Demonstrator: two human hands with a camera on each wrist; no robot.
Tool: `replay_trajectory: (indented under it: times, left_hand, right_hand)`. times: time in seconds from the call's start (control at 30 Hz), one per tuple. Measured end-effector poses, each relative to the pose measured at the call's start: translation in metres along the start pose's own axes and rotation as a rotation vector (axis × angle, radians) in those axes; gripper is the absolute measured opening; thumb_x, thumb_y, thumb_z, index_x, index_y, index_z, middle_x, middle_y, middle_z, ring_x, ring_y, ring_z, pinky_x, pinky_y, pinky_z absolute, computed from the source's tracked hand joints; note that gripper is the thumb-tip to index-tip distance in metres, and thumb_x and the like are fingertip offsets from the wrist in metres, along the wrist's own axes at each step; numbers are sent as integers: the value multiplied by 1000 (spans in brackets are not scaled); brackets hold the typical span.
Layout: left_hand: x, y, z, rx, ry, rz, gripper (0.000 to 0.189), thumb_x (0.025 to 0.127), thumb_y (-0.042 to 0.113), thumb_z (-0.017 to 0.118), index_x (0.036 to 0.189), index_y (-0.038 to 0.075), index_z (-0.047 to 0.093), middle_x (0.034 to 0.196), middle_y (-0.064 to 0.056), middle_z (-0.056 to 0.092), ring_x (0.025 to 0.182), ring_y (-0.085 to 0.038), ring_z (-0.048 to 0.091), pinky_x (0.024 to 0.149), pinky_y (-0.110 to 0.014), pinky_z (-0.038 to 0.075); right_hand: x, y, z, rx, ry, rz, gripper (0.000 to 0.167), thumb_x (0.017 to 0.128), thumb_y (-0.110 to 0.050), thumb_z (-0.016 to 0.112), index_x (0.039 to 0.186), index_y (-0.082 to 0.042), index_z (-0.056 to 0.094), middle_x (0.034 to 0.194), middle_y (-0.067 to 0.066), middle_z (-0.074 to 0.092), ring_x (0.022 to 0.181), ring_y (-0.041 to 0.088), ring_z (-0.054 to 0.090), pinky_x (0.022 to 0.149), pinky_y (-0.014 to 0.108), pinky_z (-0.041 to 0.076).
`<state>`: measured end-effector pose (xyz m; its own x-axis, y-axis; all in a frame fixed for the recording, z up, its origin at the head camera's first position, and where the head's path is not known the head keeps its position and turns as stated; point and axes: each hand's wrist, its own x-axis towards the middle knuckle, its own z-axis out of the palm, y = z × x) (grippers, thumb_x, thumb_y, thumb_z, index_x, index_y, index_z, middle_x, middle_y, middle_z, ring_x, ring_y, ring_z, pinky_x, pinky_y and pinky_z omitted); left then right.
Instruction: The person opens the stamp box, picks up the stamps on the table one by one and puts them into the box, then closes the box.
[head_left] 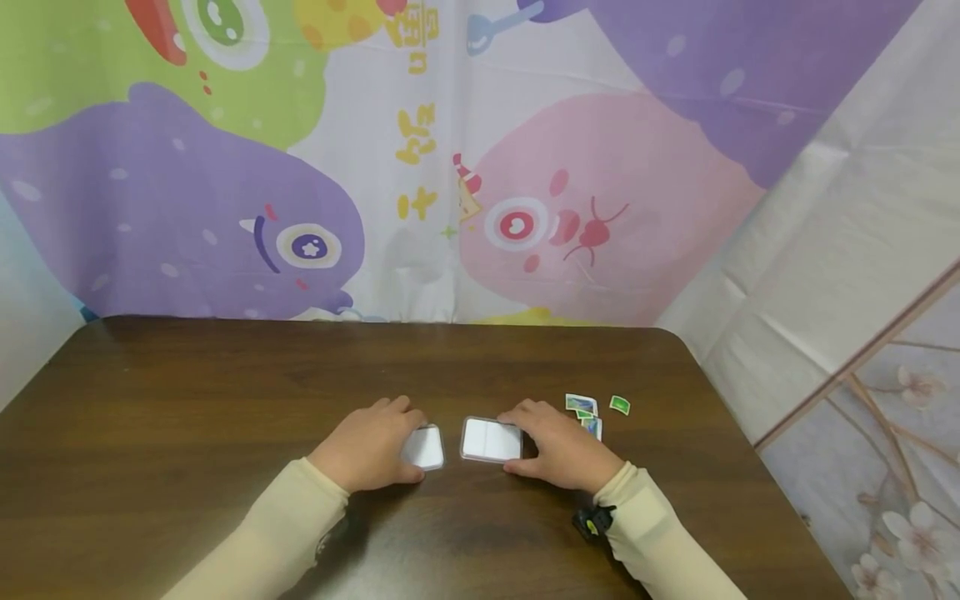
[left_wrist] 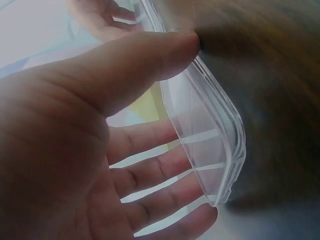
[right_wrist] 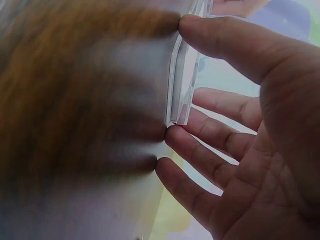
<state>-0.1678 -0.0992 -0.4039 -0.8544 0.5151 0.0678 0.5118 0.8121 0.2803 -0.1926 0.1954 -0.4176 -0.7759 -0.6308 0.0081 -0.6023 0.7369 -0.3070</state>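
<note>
My left hand (head_left: 371,446) grips a small clear plastic case (head_left: 425,447) by its sides, thumb on the near edge and fingers along the far one. White shows in that case from above; the left wrist view shows its see-through corner. Just to the right, a second clear plastic case (head_left: 491,440) lies on the table with white pieces inside, split by a line. My right hand (head_left: 562,446) holds this case at its right end between thumb and fingers. A narrow gap parts the two cases.
Small stamp-like picture pieces (head_left: 581,406) lie on the brown wooden table (head_left: 225,400) beyond my right hand, with one green piece (head_left: 619,405) a little apart. A cartoon-printed cloth (head_left: 420,275) hangs behind the table's far edge.
</note>
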Motion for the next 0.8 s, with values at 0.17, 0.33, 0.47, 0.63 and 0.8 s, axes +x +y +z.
replay_trajectory:
  times: [0.17, 0.33, 0.47, 0.63, 0.8]
  left_hand:
    - [1, -1, 1, 16, -12, 11, 58, 74, 35, 91, 119, 4, 69, 103, -7, 62, 86, -22, 57, 66, -39, 53]
    - [3, -1, 1, 21, -18, 10, 56, 75, 32, 88, 120, 3, 68, 105, -9, 62, 87, -24, 57, 68, -40, 54]
    - [5, -1, 1, 43, -19, 7, 54, 77, 30, 86, 120, 3, 69, 106, -9, 62, 88, -24, 57, 70, -41, 55]
    - [5, -3, 0, 78, -1, 25, 54, 78, 29, 86, 120, 1, 68, 104, -10, 63, 87, -24, 58, 71, -40, 55]
    - [9, -9, 1, 105, 26, 44, 59, 79, 30, 87, 126, 0, 65, 107, -11, 63, 91, -25, 60, 74, -40, 56]
  right_hand:
    - [0, 0, -1, -11, 1, -3, 57, 88, -35, 83, 136, -11, 63, 125, 5, 63, 108, 19, 59, 87, 40, 54]
    - [0, 0, -1, -19, -2, 3, 57, 89, -36, 83, 136, -11, 62, 125, 5, 63, 108, 19, 59, 87, 39, 54]
    - [0, 1, 0, -21, -2, 0, 56, 89, -36, 82, 136, -12, 62, 125, 5, 63, 108, 18, 59, 87, 39, 54]
    - [0, 2, 2, -26, -1, -7, 56, 90, -36, 82, 136, -12, 62, 125, 5, 63, 107, 18, 59, 86, 38, 54]
    - [0, 2, 2, -21, -8, -3, 57, 90, -36, 81, 137, -11, 62, 125, 5, 63, 107, 18, 58, 86, 38, 54]
